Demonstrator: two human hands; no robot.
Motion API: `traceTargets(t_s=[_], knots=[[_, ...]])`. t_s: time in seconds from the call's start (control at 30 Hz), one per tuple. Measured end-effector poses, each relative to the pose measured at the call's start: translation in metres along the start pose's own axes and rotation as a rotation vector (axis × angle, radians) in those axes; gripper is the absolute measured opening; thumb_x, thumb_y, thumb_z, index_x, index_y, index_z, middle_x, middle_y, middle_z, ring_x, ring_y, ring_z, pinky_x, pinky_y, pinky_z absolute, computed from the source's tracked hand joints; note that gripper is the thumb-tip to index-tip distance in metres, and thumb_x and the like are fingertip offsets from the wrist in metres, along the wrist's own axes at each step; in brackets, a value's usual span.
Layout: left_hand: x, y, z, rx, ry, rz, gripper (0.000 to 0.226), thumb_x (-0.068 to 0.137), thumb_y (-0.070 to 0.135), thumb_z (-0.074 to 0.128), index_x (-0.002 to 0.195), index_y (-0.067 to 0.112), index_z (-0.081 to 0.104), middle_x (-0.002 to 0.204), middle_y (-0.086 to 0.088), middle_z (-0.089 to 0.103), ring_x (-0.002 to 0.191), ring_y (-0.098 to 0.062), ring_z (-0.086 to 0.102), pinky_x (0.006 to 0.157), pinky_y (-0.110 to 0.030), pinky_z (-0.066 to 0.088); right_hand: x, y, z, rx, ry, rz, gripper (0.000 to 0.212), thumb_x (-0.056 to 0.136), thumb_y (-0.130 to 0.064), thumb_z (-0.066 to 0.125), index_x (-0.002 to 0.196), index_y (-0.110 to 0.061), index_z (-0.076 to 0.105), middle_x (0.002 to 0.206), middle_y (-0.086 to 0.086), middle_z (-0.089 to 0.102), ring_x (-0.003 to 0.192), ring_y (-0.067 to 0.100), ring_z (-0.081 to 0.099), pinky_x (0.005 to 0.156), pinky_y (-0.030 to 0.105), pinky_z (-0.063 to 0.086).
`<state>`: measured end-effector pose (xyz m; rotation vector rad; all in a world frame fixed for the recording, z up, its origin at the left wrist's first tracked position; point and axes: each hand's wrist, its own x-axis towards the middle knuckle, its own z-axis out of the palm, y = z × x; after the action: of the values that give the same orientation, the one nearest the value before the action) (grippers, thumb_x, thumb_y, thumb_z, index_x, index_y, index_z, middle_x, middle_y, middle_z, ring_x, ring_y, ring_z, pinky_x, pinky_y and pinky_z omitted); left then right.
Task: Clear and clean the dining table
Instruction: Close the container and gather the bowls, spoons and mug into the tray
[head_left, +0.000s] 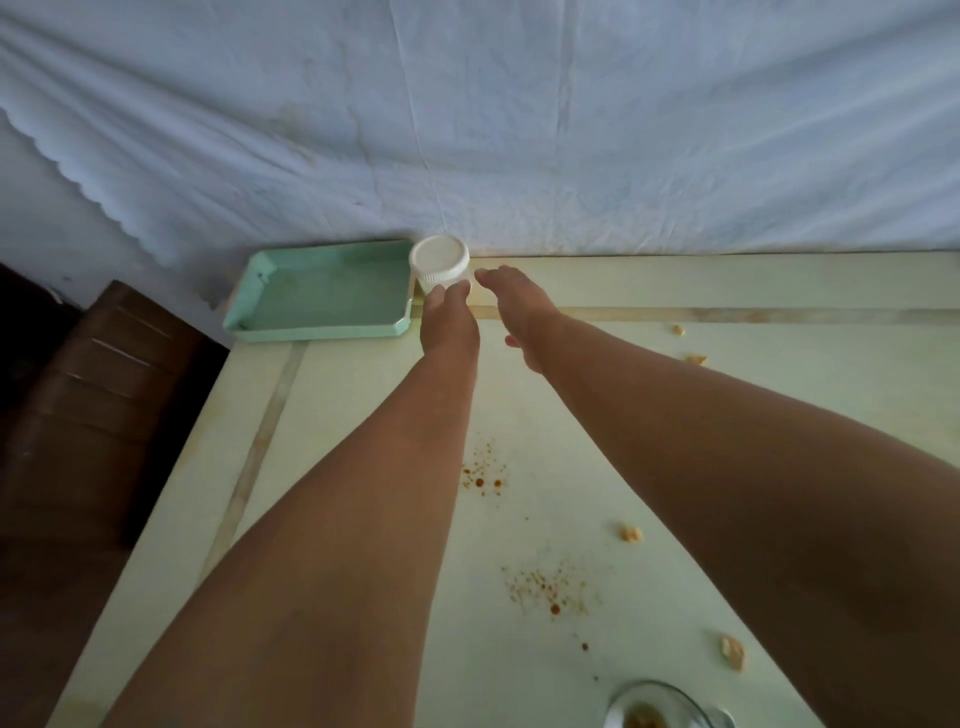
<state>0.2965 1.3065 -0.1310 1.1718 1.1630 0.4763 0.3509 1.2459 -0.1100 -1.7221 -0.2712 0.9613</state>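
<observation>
While the left hand (448, 317) is reaching to the far edge of the worktop (675, 415), its fingertips are closing on the lower body of a small white jar (440, 262), pinching it just under the ribbed screw lid; that grip is clamped on the jar. Just to the right, the right hand (519, 312) is hovering with fingers straight and apart, holding nothing. The jar is standing upright at the far side of the worktop, touching or nearly touching the right end of a mint-green tray (317, 301), close against the hanging white cloth (467, 130). By its look the jar is light, stiff plastic, smooth on the wall and ridged at the lid, so taking it round the lid's ribs or wrapping the body seems the safer hold. Nearer, reddish crumbs (483, 475) and pale food bits (631, 533) are lying scattered, and a glass bowl (660, 709) is sitting at the near edge.
</observation>
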Motion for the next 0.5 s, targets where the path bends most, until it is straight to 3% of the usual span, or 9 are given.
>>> traceTargets(t_s=[0.5], knots=[[-0.221,-0.041,0.052,0.016,-0.056,0.076,0.052,0.096,0.04,0.047,0.146,0.027,0.038,0.146,-0.001,0.044,0.13,-0.022,0.043,0.112,-0.045,0.036,-0.176,0.034,-0.129,-0.036,0.005,-0.113,0.056,0.099,-0.043,0.044,0.149,-0.019,0.036,0.151,0.003,0.04,0.134,0.026,0.041,0.111,0.048,0.036]])
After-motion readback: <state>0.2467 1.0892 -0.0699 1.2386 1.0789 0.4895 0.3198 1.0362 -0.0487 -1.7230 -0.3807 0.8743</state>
